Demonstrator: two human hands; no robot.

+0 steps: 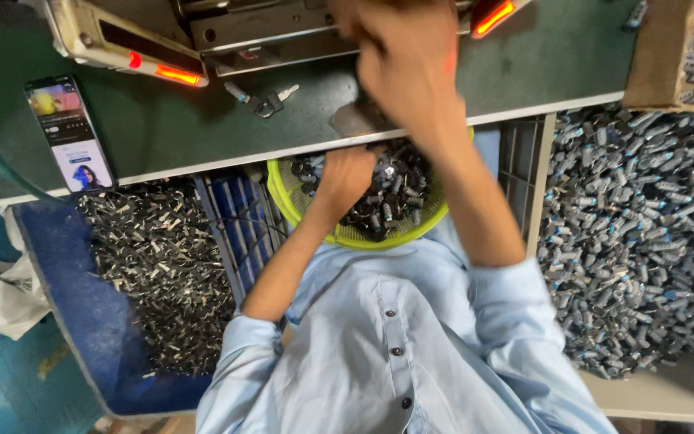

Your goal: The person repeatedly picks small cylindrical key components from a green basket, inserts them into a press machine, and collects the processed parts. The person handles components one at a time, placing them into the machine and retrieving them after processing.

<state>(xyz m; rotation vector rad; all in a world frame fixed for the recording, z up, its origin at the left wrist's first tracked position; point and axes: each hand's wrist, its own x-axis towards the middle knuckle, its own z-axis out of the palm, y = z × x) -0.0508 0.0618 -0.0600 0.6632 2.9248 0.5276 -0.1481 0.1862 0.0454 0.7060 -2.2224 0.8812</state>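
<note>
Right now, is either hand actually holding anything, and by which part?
It cannot be told. The left hand is plunged among small dark parts in the yellow-green basket, fingers hidden. The right hand is blurred at the machine.

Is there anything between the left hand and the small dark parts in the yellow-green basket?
Nothing visible. The left hand already rests in the yellow-green basket, directly on the small dark parts. The right hand is raised over the green table by the machine, clear of the basket.
</note>
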